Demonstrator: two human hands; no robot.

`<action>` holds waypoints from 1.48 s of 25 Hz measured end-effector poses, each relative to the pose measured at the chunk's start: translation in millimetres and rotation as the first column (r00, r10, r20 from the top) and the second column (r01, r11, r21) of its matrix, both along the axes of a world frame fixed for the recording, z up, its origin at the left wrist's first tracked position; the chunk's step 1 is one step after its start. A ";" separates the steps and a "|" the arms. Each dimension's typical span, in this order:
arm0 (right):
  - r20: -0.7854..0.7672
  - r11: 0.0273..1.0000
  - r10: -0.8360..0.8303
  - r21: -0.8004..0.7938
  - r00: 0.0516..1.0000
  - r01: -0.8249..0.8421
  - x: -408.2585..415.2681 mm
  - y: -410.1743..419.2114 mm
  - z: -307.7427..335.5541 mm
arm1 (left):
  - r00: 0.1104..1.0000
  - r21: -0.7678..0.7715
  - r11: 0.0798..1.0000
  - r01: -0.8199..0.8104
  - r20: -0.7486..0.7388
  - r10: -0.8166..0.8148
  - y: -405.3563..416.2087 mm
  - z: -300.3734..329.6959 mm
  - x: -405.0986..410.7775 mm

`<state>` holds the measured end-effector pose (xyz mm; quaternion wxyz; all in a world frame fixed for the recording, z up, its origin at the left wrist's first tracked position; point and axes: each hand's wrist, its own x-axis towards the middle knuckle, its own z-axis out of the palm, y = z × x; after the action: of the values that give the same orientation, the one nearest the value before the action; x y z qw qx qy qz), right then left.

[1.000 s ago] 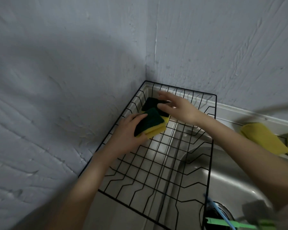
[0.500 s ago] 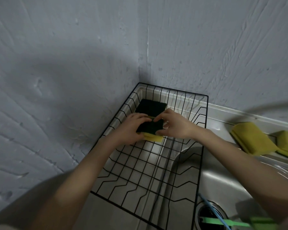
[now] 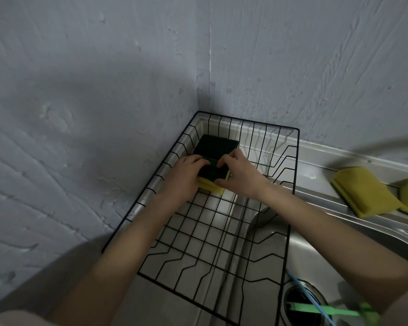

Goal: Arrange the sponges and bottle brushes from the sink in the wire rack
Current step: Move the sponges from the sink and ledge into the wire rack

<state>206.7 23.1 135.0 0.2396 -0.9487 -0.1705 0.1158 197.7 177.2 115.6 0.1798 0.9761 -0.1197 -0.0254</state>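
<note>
Head view showed my left hand (image 3: 183, 178) and right hand (image 3: 239, 176) closed around a green-topped yellow sponge (image 3: 213, 178) near the black wire rack's (image 3: 292, 184) far-left corner, touching another dark green sponge (image 3: 214, 144); I judged careless release might leave it tilted on the wires.

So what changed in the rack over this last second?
The second sponge, held tilted above the rack floor by the left hand a second ago, has come down green side up beside the first sponge. The right hand left the first sponge and joined the grip. Unchanged: the wire rack, first sponge in the far corner, two yellow sponges on the sink ledge.
</note>
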 end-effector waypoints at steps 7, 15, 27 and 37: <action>0.036 0.987 0.007 -0.159 0.999 -0.001 -14.7 -2.8 16.8 | 0.990 0.080 0.997 0.016 -0.141 -0.005 -5.4 15.4 -7.3; 0.166 0.983 -0.125 -0.110 0.978 0.144 -65.2 -51.5 67.5 | 0.999 0.050 0.998 0.023 -0.028 -0.021 -33.8 72.5 -52.8; 0.165 0.921 -0.331 -0.157 0.929 0.356 -142.5 -187.2 75.3 | 0.978 -0.006 0.980 0.201 0.050 -0.201 -154.6 97.6 -111.7; 0.108 0.864 -0.428 -0.243 0.897 0.441 -140.1 -271.5 57.6 | 0.980 0.021 0.981 0.195 -0.041 -0.194 -246.3 72.1 -107.2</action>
<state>66.5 -248.4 192.6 0.1279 -0.9885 0.0581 0.0562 90.5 -69.1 187.7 0.1664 0.9612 -0.2107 -0.0631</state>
